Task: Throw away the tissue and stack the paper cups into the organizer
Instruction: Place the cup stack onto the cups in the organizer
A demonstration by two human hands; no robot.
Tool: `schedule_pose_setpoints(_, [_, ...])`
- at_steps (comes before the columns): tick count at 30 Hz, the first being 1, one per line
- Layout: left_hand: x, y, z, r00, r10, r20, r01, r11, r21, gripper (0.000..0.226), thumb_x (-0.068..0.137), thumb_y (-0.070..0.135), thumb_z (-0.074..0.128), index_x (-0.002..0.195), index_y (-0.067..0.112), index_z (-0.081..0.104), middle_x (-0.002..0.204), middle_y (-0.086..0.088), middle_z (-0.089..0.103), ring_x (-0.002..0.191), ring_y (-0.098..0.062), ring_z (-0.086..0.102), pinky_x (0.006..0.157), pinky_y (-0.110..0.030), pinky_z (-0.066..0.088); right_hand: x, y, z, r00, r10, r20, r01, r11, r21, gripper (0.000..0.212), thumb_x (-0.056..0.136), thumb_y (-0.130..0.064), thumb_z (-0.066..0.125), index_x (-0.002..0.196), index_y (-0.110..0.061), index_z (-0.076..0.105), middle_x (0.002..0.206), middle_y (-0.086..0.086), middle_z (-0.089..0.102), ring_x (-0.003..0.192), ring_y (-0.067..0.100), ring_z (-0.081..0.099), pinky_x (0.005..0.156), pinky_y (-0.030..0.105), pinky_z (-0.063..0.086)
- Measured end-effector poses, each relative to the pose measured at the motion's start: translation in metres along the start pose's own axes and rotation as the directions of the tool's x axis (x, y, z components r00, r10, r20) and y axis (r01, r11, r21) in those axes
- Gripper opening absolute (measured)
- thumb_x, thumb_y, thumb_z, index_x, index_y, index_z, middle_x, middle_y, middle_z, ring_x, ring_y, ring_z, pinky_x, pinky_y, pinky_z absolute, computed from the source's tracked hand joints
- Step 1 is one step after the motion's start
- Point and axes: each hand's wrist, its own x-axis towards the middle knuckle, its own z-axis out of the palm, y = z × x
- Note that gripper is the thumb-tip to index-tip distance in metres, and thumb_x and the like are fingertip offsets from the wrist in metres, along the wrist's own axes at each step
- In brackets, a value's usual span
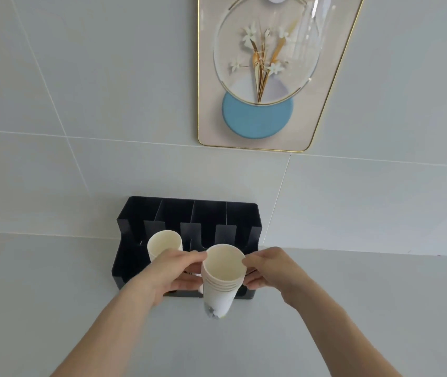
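A stack of nested paper cups sits low in the centre of the frame, held between both hands in front of the black organizer. Several rims show in a tight band below the top cup's mouth. The stack's long axis runs roughly vertically in the picture, open mouth toward the upper frame and the camera, narrow base toward the lower edge. The base shows a faint printed pattern, too blurred to read.

The left hand meets the stack from the left: thumb tip at the rim, remaining fingers curled against the side wall below. The right hand mirrors it from the right, fingertips touching the rim and side. Both hands are closed onto the stack, not spread.

A single paper cup stands just left of the stack, mouth up, in a front slot of the organizer; the left hand partly covers its lower part. Which slot cannot be settled.

The organizer stands against the tiled wall, its dividers forming a row of compartments behind the cups. The pale countertop lies bare on both sides of the forearms. A gold-framed picture hangs in the upper right, well apart from the cups.
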Motion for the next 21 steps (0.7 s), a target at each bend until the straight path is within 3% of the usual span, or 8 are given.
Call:
schedule_pose_setpoints(8, [0.014, 0.089, -0.073, 0.99, 0.132, -0.048, -0.136, 0.987, -0.085, 0.025, 0.086, 0.033, 0.076, 0.091, 0.008, 0.076, 0.081, -0.01, 0.079, 0.067, -0.019, 0.075, 0.057, -0.026, 0.061, 0.028, -0.112, 0.021, 0.99, -0.124, -0.063, 0.128, 0.989, 0.074, 0.023, 0.092, -0.018, 0.066, 0.09, 0.001, 0.077, 0.085, 0.019, 0.079, 0.075, 0.027, 0.077, 0.077, 0.039, 0.065])
schedule_pose_setpoints(12, [0.022, 0.115, -0.108, 0.981, 0.181, -0.069, -0.188, 0.975, -0.122, 0.025, 0.084, 0.034, 0.078, 0.091, 0.011, 0.075, 0.076, -0.005, 0.078, 0.067, -0.017, 0.075, 0.057, -0.026, 0.062, 0.044, -0.151, 0.04, 0.983, -0.17, -0.075, 0.176, 0.981, 0.084, 0.024, 0.091, -0.018, 0.065, 0.095, 0.004, 0.075, 0.088, 0.022, 0.078, 0.071, 0.025, 0.075, 0.074, 0.037, 0.065])
schedule_pose_setpoints(18, [0.043, 0.104, -0.139, 0.983, 0.167, -0.078, -0.177, 0.973, -0.149, 0.024, 0.085, 0.033, 0.077, 0.094, 0.011, 0.076, 0.078, -0.005, 0.079, 0.067, -0.017, 0.076, 0.056, -0.024, 0.062, 0.073, -0.156, 0.073, 0.985, -0.14, -0.097, 0.149, 0.985, 0.084, 0.024, 0.092, -0.016, 0.063, 0.095, 0.005, 0.074, 0.078, 0.016, 0.075, 0.067, 0.022, 0.073, 0.076, 0.037, 0.066])
schedule_pose_setpoints(21, [0.059, 0.081, -0.147, 0.991, 0.111, -0.079, -0.122, 0.979, -0.16, 0.025, 0.085, 0.033, 0.077, 0.097, 0.01, 0.077, 0.083, -0.007, 0.08, 0.073, -0.019, 0.077, 0.058, -0.025, 0.063, 0.089, -0.14, 0.088, 0.991, -0.096, -0.092, 0.102, 0.992, 0.067, 0.023, 0.091, -0.016, 0.064, 0.094, 0.004, 0.075, 0.084, 0.019, 0.077, 0.068, 0.022, 0.074, 0.07, 0.032, 0.065])
